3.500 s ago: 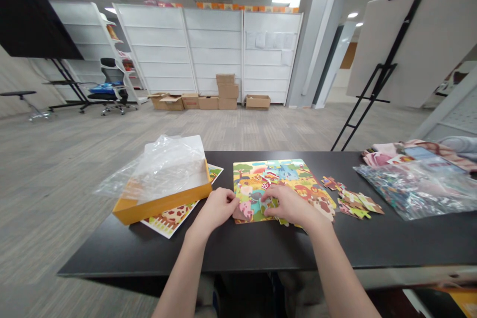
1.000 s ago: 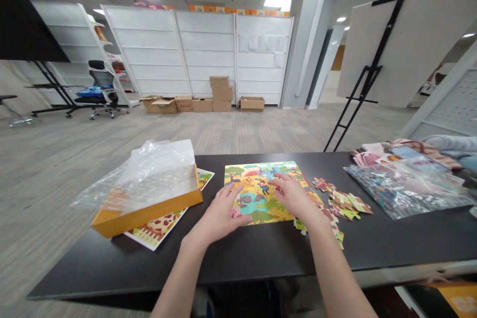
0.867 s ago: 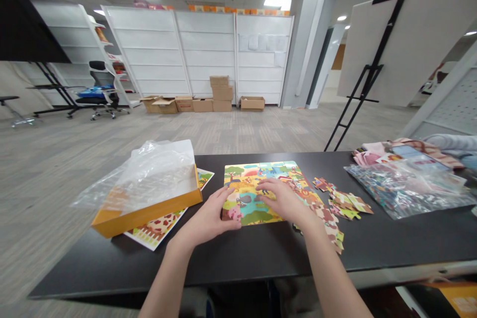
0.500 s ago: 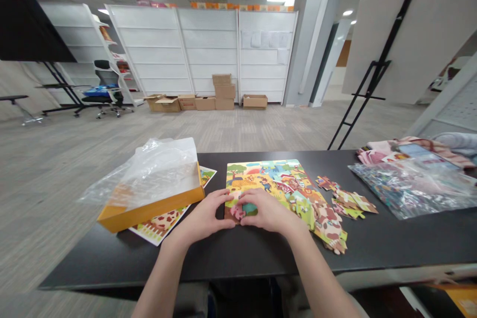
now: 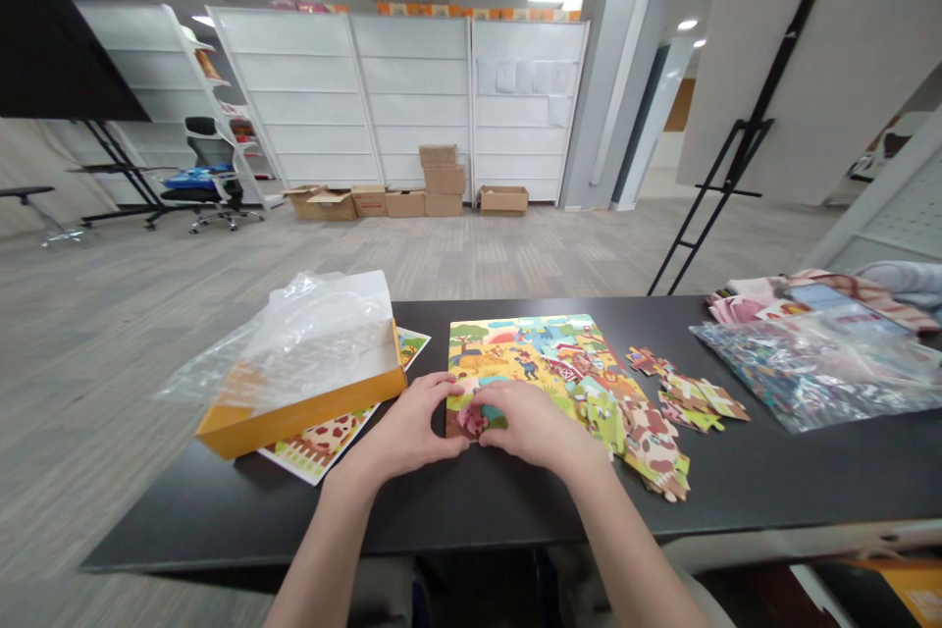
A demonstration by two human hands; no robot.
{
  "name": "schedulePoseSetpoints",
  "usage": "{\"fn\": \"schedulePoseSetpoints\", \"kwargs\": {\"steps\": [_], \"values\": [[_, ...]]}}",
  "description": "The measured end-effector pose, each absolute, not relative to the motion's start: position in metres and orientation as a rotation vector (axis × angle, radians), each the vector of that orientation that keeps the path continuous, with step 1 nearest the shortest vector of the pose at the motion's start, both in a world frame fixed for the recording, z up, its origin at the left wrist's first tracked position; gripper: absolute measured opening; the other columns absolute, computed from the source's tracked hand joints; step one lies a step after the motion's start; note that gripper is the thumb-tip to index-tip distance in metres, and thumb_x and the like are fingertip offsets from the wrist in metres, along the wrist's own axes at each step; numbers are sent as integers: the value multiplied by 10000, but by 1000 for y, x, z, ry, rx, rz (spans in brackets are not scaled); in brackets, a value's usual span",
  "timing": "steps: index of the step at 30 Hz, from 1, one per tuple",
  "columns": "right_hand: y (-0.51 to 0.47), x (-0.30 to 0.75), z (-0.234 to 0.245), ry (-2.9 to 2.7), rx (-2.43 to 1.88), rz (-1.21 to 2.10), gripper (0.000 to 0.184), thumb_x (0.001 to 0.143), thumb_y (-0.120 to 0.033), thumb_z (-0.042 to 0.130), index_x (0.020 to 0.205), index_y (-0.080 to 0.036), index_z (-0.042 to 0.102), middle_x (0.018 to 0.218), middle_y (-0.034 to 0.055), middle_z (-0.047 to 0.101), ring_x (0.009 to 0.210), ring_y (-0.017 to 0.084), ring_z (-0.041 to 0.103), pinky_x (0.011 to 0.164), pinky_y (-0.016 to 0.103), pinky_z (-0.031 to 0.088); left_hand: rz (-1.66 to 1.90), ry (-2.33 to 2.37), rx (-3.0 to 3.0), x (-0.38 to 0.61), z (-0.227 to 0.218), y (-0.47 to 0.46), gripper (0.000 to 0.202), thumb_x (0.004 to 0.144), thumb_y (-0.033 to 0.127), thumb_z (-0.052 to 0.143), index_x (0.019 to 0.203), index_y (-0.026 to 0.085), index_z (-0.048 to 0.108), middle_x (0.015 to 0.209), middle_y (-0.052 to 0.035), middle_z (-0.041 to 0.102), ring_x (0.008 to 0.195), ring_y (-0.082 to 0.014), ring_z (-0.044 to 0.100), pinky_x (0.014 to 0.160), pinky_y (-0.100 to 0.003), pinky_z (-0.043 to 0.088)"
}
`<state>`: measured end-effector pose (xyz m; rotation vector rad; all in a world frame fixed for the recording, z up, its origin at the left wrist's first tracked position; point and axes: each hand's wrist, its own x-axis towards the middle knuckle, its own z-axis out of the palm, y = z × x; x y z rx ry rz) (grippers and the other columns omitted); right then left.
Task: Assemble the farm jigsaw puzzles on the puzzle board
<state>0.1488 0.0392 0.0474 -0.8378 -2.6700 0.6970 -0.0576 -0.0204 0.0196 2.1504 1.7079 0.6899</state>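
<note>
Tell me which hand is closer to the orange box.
Left hand: it sits just beside the orange box, by its corner. The right hand is farther off, on the jigsaw puzzle, with the left hand between it and the box.

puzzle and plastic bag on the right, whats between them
In the head view, loose puzzle pieces lie on the black table between the puzzle and the plastic bag.

The left hand (image 5: 401, 427) and right hand (image 5: 534, 417) meet over a pink piece (image 5: 472, 419) (mostly hidden by fingers) at the near left corner of a jigsaw puzzle (image 5: 515, 358) on the black table (image 5: 515, 510). Loose pieces (image 5: 688, 397) lie right, an orange box (image 5: 298, 412) left.
</note>
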Motion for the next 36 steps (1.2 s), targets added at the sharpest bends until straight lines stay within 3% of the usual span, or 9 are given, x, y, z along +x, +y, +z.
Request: {"fn": "schedulePoseSetpoints", "kwargs": {"steps": [17, 20, 27, 32, 36], "values": [[37, 156, 57, -2612, -845, 758, 328, 818, -228, 737, 1143, -205, 699, 1196, 94, 683, 1125, 241, 623, 958, 335, 451, 668, 1745, 2148, -67, 17, -26, 560, 707, 327, 703, 1238, 165, 630, 1412, -161, 552, 1275, -325, 572, 1102, -463, 459], [46, 177, 66, -2496, -995, 654, 317, 846, -257, 706, 1157, -200, 693, 1192, 91, 694, 1108, 241, 635, 969, 348, 453, 639, 1758, 2142, -65, 19, -27, 569, 708, 310, 689, 1251, 154, 623, 1417, -165, 538, 1281, -319, 565, 1110, -442, 451], [90, 226, 55, -2169, -1522, 299, 220, 922, -313, 566, 1002, -188, 728, 1058, 100, 733, 1017, 255, 659, 884, 345, 455, 573, 1752, 2064, -64, 29, -28, 643, 694, 339, 739, 1306, 195, 604, 1492, -143, 460, 1350, -339, 497, 1138, -450, 417], [110, 220, 37, -2101, -1785, 224, 427, 906, -398, 577, 1222, -119, 644, 1150, 197, 699, 1039, 319, 653, 858, 371, 446, 663, 1734, 2037, -64, 28, -26, 698, 688, 462, 799, 1308, 213, 596, 1505, -149, 444, 1358, -350, 479, 1137, -496, 403], [115, 209, 29, -2104, -1860, 210, 404, 887, -376, 575, 1197, -127, 643, 1128, 202, 702, 1051, 341, 641, 825, 379, 446, 812, 1721, 2052, -58, 24, -19, 606, 755, 489, 763, 1274, 219, 605, 1446, -138, 508, 1371, -325, 455, 1156, -515, 366]]}}
